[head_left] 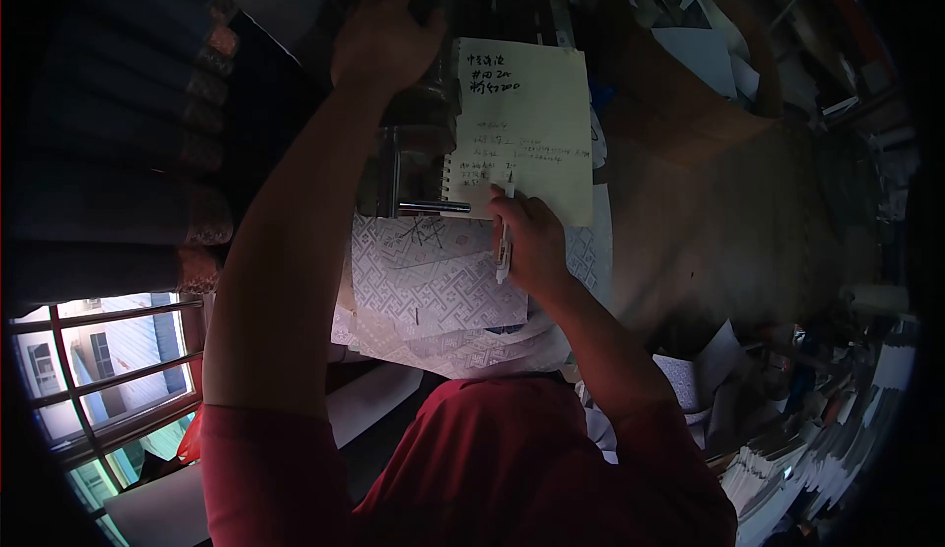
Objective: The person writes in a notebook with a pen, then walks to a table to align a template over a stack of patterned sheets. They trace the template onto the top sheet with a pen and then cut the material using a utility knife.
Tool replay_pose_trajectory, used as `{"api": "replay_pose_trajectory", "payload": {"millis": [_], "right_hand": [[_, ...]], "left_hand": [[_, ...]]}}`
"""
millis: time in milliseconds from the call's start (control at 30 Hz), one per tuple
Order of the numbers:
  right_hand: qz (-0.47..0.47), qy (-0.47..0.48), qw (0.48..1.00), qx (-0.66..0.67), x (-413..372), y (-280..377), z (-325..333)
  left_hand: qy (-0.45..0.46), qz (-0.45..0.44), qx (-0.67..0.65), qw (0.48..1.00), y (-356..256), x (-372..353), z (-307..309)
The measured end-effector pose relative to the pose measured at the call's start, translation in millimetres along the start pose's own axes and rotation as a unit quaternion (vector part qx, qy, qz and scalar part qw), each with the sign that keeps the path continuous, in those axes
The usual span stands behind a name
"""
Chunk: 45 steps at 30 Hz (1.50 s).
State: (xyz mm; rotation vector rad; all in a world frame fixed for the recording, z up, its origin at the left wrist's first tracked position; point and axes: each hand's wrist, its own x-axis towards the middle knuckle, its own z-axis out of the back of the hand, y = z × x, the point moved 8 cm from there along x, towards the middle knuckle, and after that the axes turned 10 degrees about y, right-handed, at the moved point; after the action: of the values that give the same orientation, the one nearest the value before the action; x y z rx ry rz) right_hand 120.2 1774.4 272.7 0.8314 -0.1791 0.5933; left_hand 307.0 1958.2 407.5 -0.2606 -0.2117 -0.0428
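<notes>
My right hand is closed around a white pen, whose tip points up the page of a spiral notebook. Bold handwriting fills the top of that page, and smaller lines stand lower down. Up and to the left, my left hand lies over a dark object beside the notebook, its thumb and fingers apart. What that object is stays too dark to make out. A shiny metal bar crosses the notebook's lower left corner. Under the notebook lie patterned sheets, with dark pen marks on the uppermost one.
A large brown paper bag with papers inside stands at the upper right. Stacks of paper fill the lower right. On the left are a dark curtain and a barred window. A pale roll lies near my lap.
</notes>
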Motion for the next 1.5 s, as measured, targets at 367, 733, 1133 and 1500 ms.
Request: {"api": "replay_pose_trajectory", "payload": {"millis": [367, 733, 1133, 1500], "right_hand": [[-0.032, 0.002, 0.997, 0.074, 3.3, -10.8, 1.5], [-0.117, -0.1, 0.929, 0.337, 73.2, -79.4, -24.6], [-0.104, -0.086, 0.971, 0.198, 73.7, -59.6, -16.5], [-0.098, -0.063, 0.979, 0.168, 76.5, -54.2, -17.0]], "left_hand": [[-0.023, -0.002, 0.0, 1.0, 3.3, 0.5, -1.7], [0.002, 0.005, -0.007, 1.0, -1.3, -4.2, 2.7], [-0.018, 0.014, -0.019, 1.0, -0.1, -6.6, 3.6], [0.005, 0.025, -0.021, 0.999, -1.9, -6.9, 5.7]]}}
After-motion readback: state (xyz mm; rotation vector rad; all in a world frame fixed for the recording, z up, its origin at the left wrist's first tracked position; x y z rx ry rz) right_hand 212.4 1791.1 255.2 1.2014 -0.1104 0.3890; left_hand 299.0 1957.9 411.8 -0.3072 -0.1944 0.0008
